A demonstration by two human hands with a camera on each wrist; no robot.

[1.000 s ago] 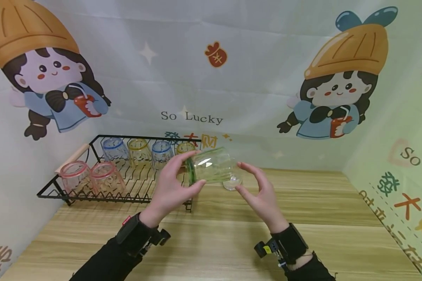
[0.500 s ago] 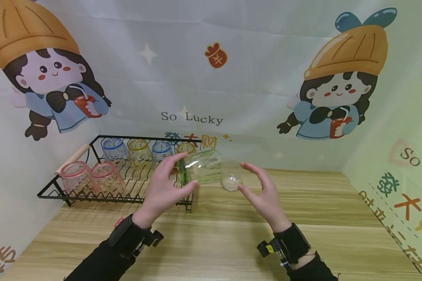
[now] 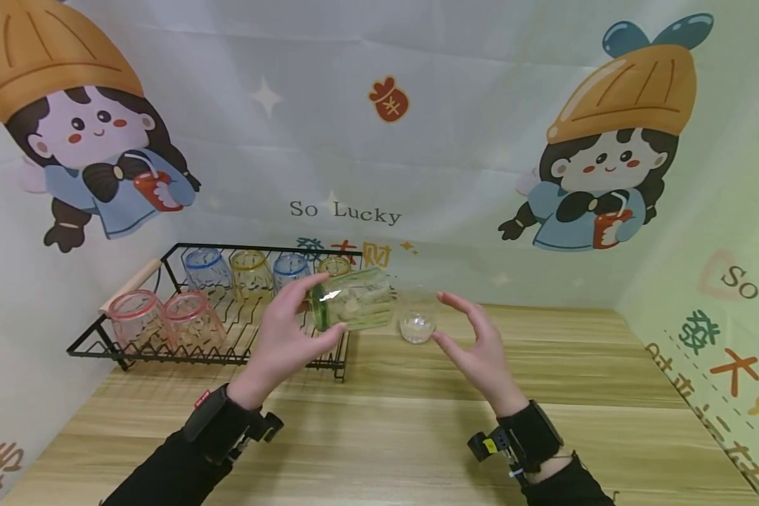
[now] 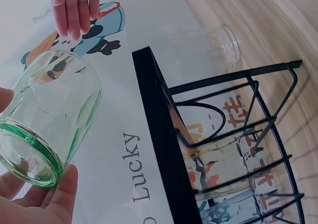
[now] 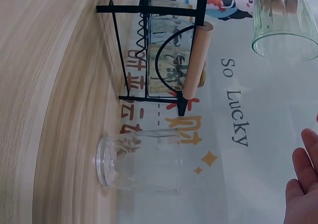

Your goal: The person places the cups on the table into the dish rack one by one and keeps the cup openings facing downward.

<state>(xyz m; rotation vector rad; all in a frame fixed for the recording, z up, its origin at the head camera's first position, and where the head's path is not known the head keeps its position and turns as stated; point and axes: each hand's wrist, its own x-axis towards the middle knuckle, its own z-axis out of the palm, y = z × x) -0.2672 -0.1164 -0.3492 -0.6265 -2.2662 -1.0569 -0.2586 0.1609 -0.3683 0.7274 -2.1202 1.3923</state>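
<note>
My left hand (image 3: 283,339) grips a clear-green glass (image 3: 357,301) near its thick green base. The glass lies on its side in the air, its mouth turned to the right. In the left wrist view, thumb and fingers curl round the base of the green glass (image 4: 59,100). Apart from it, to the right, my right hand (image 3: 477,351) has thumb and fingers spread with nothing between them. Behind the gap between the hands, a colourless glass (image 3: 417,326) stands upright on the table; the right wrist view shows this colourless glass (image 5: 144,160) whole.
At the left stands a black wire rack (image 3: 218,360) with a wooden handle (image 3: 131,286). In it are two pink-edged glasses (image 3: 192,323), two blue-edged ones (image 3: 206,273) and two yellow-edged ones (image 3: 251,274). A printed cloth (image 3: 455,176) hangs behind the wooden table (image 3: 544,379).
My left hand has moved left with the green glass, away from the right hand. My right hand has shifted slightly right. More of the colourless glass shows now.
</note>
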